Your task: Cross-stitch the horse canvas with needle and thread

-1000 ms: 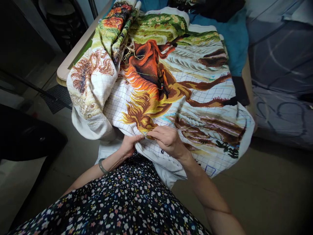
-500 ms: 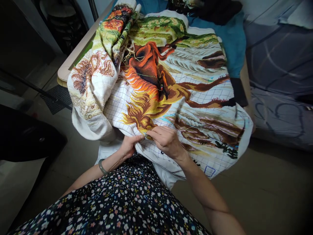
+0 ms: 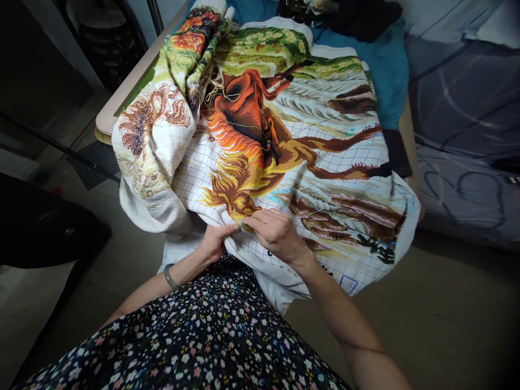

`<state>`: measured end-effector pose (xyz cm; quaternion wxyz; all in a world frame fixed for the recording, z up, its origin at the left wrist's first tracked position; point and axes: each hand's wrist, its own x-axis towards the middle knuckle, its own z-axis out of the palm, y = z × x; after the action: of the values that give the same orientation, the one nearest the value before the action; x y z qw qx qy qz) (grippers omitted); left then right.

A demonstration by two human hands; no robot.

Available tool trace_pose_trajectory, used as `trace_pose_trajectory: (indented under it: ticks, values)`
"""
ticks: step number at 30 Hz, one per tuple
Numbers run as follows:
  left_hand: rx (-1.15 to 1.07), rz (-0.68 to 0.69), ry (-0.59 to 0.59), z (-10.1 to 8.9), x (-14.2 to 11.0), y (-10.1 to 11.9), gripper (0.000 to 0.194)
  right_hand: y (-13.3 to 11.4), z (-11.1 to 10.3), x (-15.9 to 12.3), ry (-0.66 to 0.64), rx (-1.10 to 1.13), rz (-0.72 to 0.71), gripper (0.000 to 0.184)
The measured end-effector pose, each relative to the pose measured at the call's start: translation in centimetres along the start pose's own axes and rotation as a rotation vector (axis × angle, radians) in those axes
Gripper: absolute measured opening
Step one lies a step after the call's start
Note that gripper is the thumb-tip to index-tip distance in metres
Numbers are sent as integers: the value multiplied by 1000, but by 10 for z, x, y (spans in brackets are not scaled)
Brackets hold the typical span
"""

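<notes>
A large cross-stitch cloth (image 3: 341, 200) with a horse picture and grid lines drapes over the table's near edge toward my lap. My left hand (image 3: 215, 241) is closed on its near edge, the thumb on top and the other fingers hidden below. Just right of that thumb, my right hand (image 3: 274, 233) pinches at the stitched horse's head (image 3: 239, 203). Whatever lies between its fingertips is too small to make out. Loose yellowish threads (image 3: 221, 92) lie on the cloth farther back.
Part of the cloth is rolled and bunched (image 3: 162, 124) at the left, over the table corner (image 3: 108, 116). Teal fabric (image 3: 388, 70) lies under it, with a dark cloth bundle (image 3: 361, 19) at the back. A grey patterned cover (image 3: 463, 108) is at the right.
Almost nothing differs. My right fingertips have shifted very slightly at the same spot, while my left hand keeps its hold on the edge.
</notes>
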<state>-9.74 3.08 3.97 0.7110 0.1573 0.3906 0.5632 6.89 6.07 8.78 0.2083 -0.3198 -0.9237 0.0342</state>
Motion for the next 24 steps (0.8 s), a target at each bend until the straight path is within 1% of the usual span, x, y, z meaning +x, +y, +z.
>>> trace_pose_trajectory:
  ticks: [7,13,19,24]
  values:
    - [11,38,-37,-3,1,-2,70,-5,-2,5,-22,-140,-72,28]
    - [13,-10,13,0,1,0,75,8,3,8,-20,-17,-71,26]
    - [11,-2,-16,2,2,0,75,13,-2,15,-36,-76,-62,23]
    - [26,10,-11,2,3,-1,75,14,1,17,-35,-117,-90,23]
